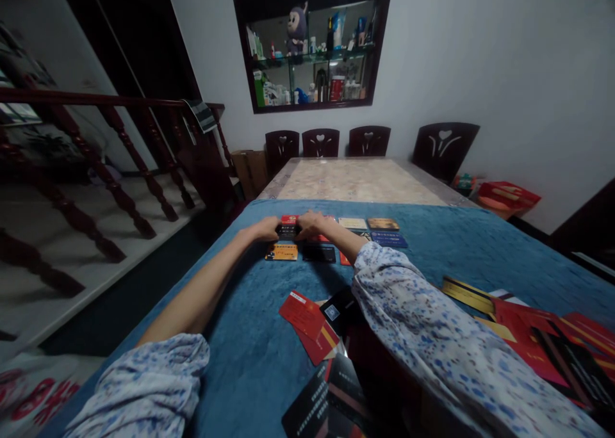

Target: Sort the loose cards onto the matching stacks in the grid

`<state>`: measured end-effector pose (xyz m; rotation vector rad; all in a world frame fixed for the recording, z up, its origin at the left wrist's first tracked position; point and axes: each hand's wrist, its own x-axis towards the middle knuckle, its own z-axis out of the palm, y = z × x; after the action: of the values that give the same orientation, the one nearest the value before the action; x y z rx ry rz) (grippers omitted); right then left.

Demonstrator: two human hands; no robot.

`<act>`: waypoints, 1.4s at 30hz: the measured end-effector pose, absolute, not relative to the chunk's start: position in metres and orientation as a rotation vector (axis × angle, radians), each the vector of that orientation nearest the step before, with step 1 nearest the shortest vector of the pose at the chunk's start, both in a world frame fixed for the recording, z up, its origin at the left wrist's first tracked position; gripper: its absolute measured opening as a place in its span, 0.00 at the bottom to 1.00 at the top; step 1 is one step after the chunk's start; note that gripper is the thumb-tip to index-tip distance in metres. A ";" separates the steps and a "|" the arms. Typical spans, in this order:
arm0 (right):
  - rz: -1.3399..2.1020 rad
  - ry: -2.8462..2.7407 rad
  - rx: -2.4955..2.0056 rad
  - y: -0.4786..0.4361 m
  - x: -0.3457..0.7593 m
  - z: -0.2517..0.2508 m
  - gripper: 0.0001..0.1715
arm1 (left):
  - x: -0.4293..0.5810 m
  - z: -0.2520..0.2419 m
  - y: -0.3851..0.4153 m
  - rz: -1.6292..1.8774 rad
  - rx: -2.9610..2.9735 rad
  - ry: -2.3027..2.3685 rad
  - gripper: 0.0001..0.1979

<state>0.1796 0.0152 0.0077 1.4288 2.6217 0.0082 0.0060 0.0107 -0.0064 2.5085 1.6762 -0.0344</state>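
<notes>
At the far part of the blue cloth, a black card (pixel 287 232) lies between my two hands. My left hand (pixel 267 228) pinches its left edge, and my right hand (pixel 311 223) has its fingers at the right edge. Just beyond is a red card (pixel 289 219); an orange card (pixel 281 253) and another black card (pixel 319 254) lie nearer to me. To the right, in rows, are a cream card (pixel 352 223), a brown-gold card (pixel 383 224) and a blue card (pixel 390 239). My right forearm and hand partly cover some red cards.
Loose red cards (pixel 307 319) and black cards (pixel 310 403) lie in a pile close to me. More cards and red sleeves (pixel 523 335) are heaped at right, partly behind my sleeve. The blue cloth (pixel 240 335) covers the near table; chairs (pixel 320 143) stand at the far end.
</notes>
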 end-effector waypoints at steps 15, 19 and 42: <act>-0.023 2.599 1.495 0.010 0.172 0.009 0.30 | 0.002 -0.011 0.018 -0.081 2.518 1.646 0.21; -0.015 2.615 1.482 0.010 0.173 0.010 0.32 | 0.000 -0.010 0.016 -0.068 2.534 1.652 0.25; 0.210 2.864 1.310 -0.042 0.246 0.029 0.12 | 0.006 -0.003 -0.051 0.478 2.645 1.649 0.21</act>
<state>0.2464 -0.0420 0.0285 1.3100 2.8639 0.2098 0.0063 -0.0512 -0.0032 2.6454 1.6493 0.4784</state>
